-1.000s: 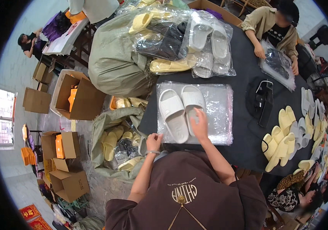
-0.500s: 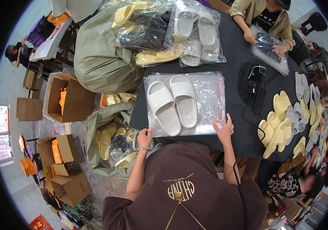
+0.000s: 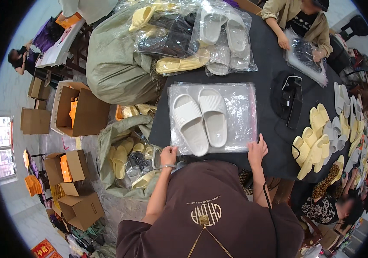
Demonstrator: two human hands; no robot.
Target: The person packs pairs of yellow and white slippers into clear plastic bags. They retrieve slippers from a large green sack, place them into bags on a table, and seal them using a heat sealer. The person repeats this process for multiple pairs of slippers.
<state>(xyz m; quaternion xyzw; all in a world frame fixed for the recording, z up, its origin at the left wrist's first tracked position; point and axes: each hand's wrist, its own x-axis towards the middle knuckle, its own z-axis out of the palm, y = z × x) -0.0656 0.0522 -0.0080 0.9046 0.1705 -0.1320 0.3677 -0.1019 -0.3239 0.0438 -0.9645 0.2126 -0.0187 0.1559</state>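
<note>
Two white slide sandals, a left slide (image 3: 192, 135) and a right slide (image 3: 215, 129), lie side by side on the black table. Flat clear plastic bags (image 3: 241, 116) spread around and under them; I cannot tell whether the slides are inside the top one. My left hand (image 3: 168, 157) pinches the bag's near left corner. At the near right corner, my right hand (image 3: 257, 154) has its fingers drawn together on the bag edge, index finger pointing up.
Bagged grey and yellow slides (image 3: 222, 38) are heaped beyond. A black device with a cable (image 3: 294, 101) and loose yellow slides (image 3: 311, 148) lie rightward. A co-worker (image 3: 306, 26) handles clear bags across the table. An open sack (image 3: 123, 167) of slides and cardboard boxes (image 3: 83, 114) stand left.
My right hand has closed from spread fingers onto the bag's near right corner. The whole view has shifted slightly; the slides keep their place on the plastic.
</note>
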